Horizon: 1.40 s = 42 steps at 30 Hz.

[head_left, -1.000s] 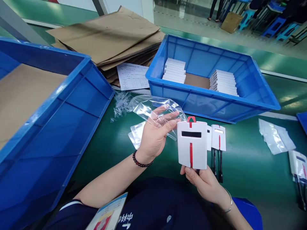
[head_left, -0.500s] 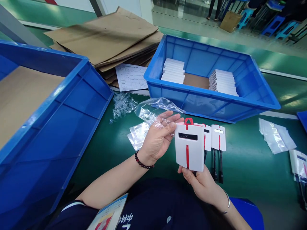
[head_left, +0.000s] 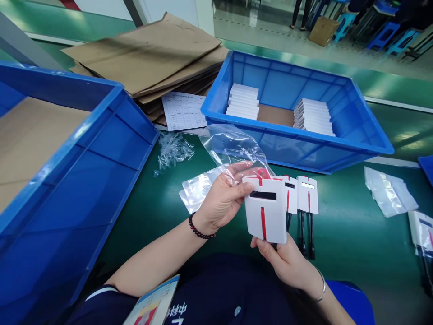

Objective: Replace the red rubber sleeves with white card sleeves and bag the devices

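Observation:
My right hand (head_left: 286, 259) grips the bottom of a white card package (head_left: 265, 210) with a red stripe and a dark window, held upright above the green table. My left hand (head_left: 223, 198) pinches the mouth of a clear plastic bag (head_left: 233, 146) against the package's top edge, where the red hanger tab sits inside the bag opening. Two similar white packages (head_left: 302, 196) with black cables hanging below lie on the table just right of the held one. More flat clear bags (head_left: 198, 187) lie under my left hand.
A blue bin (head_left: 358, 135) behind holds rows of white boxes (head_left: 243, 101). A large blue bin (head_left: 77, 180) with brown cardboard fills the left. Stacked cardboard sheets (head_left: 149, 49) and a printed form (head_left: 182, 110) lie at the back. More bags (head_left: 389, 192) and a package (head_left: 421, 230) are at the right.
The white package has shifted left and slightly down toward my left hand. The bag's mouth now covers the package's red top tab, where before it was held apart from it.

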Each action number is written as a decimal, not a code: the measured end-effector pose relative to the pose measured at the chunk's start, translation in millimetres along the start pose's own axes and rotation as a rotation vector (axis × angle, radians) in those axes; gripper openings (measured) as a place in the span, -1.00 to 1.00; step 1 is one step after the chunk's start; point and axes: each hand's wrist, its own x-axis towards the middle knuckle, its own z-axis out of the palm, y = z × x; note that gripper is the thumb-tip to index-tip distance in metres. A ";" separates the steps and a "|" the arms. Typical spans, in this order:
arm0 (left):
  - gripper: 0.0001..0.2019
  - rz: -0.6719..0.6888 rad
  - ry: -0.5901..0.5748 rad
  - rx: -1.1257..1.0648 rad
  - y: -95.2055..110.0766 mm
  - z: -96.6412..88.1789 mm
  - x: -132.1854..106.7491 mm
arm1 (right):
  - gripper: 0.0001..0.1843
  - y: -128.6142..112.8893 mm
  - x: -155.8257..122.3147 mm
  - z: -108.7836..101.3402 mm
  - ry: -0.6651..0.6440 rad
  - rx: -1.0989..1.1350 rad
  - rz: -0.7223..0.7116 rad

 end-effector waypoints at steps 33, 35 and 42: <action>-0.60 -0.070 -0.152 0.004 0.2 -2.1 16.1 | -0.65 -3.3 -1.6 -2.3 -0.058 -0.177 -0.028; -0.58 -0.080 -0.134 0.027 2.6 -1.4 16.0 | -0.66 -3.3 -1.3 -1.8 -0.053 -0.199 -0.033; -0.55 -0.131 -0.146 0.059 6.3 -2.0 18.2 | -0.69 -0.5 -0.1 0.7 -0.023 -0.276 -0.041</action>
